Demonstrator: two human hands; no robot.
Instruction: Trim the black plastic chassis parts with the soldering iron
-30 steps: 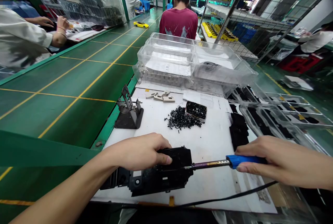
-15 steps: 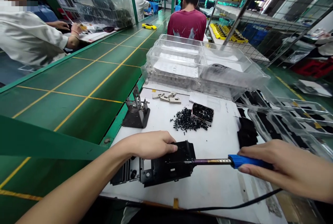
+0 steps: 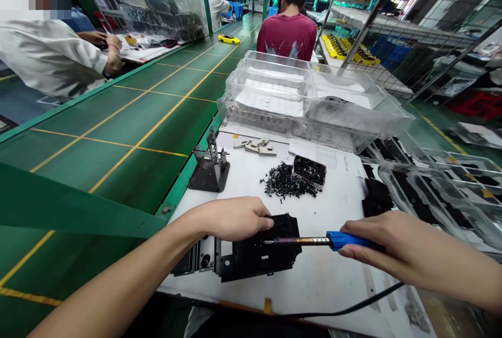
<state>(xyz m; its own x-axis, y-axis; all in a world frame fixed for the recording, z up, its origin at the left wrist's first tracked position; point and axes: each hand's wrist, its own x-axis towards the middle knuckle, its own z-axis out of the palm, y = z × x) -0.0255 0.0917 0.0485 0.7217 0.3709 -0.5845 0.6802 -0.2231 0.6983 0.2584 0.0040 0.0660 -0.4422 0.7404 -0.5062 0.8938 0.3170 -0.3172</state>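
Head view: the left hand (image 3: 237, 218) gripped a black plastic part (image 3: 270, 259) on the white worktop (image 3: 329, 280), thumb on top. Right of that hand, the right hand (image 3: 396, 244) was closed around the blue handle of a soldering iron (image 3: 309, 241), its tip over the part. Beyond the left hand lay small black screws (image 3: 284, 181).

Has a slim left hand (image 3: 237, 218) and a slim right hand (image 3: 392, 238), both ungloved, with slender fingers. Leaves the left forearm (image 3: 129, 275) and right forearm (image 3: 457, 275) bare as far as the view reaches. Wears something black over the lap (image 3: 259, 327), too dark to show cut, seams or fastenings. Shows greyish-white, fabric-like material (image 3: 192, 322) at its left edge, too blurred to identify.
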